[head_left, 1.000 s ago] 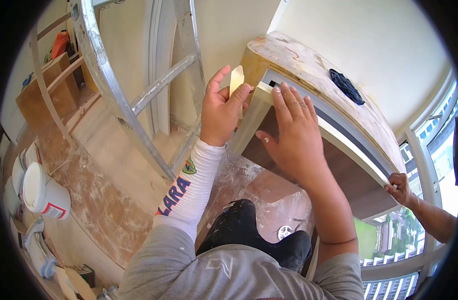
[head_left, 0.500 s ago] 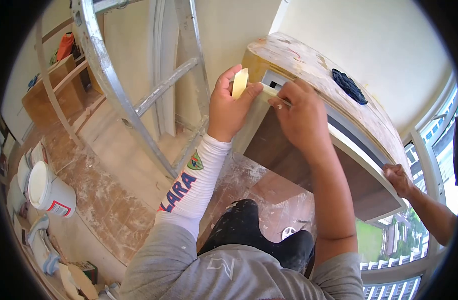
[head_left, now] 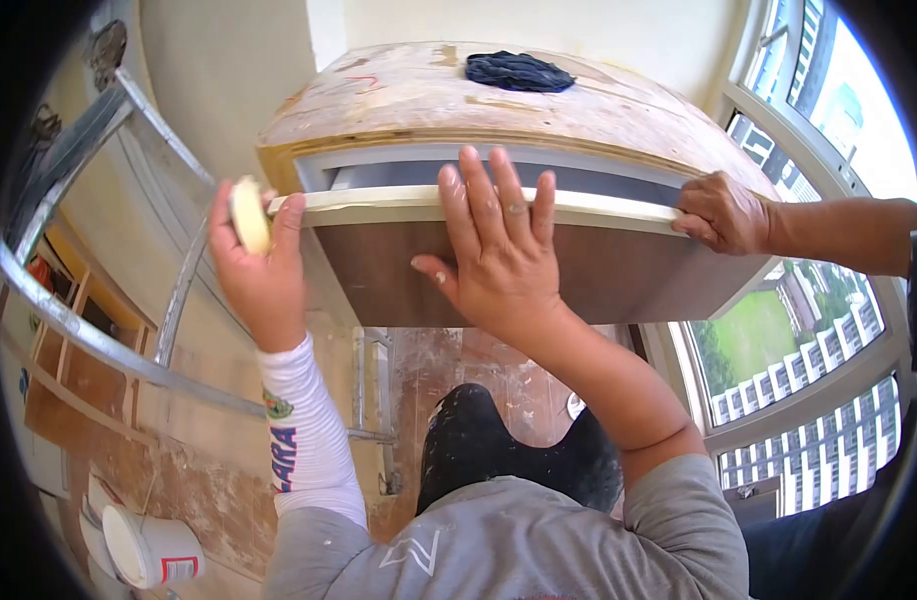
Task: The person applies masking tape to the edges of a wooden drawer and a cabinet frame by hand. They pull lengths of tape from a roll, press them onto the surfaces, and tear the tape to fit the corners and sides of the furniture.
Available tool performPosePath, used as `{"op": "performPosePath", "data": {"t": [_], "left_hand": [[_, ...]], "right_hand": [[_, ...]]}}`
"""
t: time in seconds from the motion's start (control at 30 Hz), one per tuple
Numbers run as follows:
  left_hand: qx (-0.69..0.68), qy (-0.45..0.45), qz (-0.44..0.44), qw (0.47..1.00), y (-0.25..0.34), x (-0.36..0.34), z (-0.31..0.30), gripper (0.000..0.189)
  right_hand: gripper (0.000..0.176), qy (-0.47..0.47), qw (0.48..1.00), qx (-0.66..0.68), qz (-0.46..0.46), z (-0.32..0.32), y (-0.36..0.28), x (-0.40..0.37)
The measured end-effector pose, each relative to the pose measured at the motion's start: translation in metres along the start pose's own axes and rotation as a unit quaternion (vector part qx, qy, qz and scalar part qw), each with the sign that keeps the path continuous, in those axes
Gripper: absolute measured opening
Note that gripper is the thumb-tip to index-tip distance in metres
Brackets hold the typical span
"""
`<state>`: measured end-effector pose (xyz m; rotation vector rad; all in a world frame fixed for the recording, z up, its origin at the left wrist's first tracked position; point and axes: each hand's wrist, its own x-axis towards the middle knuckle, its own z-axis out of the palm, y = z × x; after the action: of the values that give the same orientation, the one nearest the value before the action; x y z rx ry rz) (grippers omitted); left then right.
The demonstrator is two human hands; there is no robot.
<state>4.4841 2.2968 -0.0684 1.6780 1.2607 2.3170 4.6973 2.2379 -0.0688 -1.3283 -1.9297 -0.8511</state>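
Observation:
A pale yellow roll of tape (head_left: pixel 250 215) is gripped in my left hand (head_left: pixel 262 290), at the left end of a dark brown drawer front (head_left: pixel 379 270). My left thumb meets the pale top edge (head_left: pixel 379 199) of that front. Fingers spread, my right hand (head_left: pixel 507 255) lies flat against the middle of the front, its fingers reaching over the edge. White smears show on my right fingers. The drawer stands partly pulled out of a cabinet with a stained wooden top (head_left: pixel 409 112).
Another person's hand (head_left: pixel 727 213) holds the drawer's right end. A crumpled dark bag or cloth (head_left: pixel 519 72) lies on the cabinet top. To the left stands a metal ladder (head_left: pixel 99 340), with a white bucket (head_left: pixel 154 550) on the floor below. Windows (head_left: pixel 779 400) line the right.
My view has turned to face the drawer squarely. Earlier both hands were together at its left corner, right fingers pinching; now the right hand has opened and moved right along the edge.

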Motion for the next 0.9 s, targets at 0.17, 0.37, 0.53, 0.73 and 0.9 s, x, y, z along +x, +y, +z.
{"op": "performPosePath", "data": {"t": [0.17,0.37,0.53,0.73,0.9], "left_hand": [[-0.05,-0.061,0.161,0.984,0.051,-0.013,0.036,0.062],[0.143,-0.201,0.178,0.953,0.074,-0.015,0.047,0.056],[0.148,-0.22,0.089,0.96,0.085,-0.016,0.048,0.059],[0.104,-0.208,0.06,0.971,0.082,-0.021,0.057,0.065],[0.106,-0.182,0.056,0.976,0.08,-0.027,0.061,0.069]], "right_hand": [[0.067,0.038,0.998,0.037,-0.025,-0.001,0.016,-0.02],[0.018,-0.01,0.981,0.192,0.032,-0.069,0.09,0.022],[0.017,-0.124,0.953,0.273,0.028,-0.077,0.133,0.021],[0.039,-0.132,0.976,0.169,0.04,-0.084,0.162,-0.008],[0.067,0.058,0.995,-0.077,-0.031,-0.077,0.221,-0.061]]}}
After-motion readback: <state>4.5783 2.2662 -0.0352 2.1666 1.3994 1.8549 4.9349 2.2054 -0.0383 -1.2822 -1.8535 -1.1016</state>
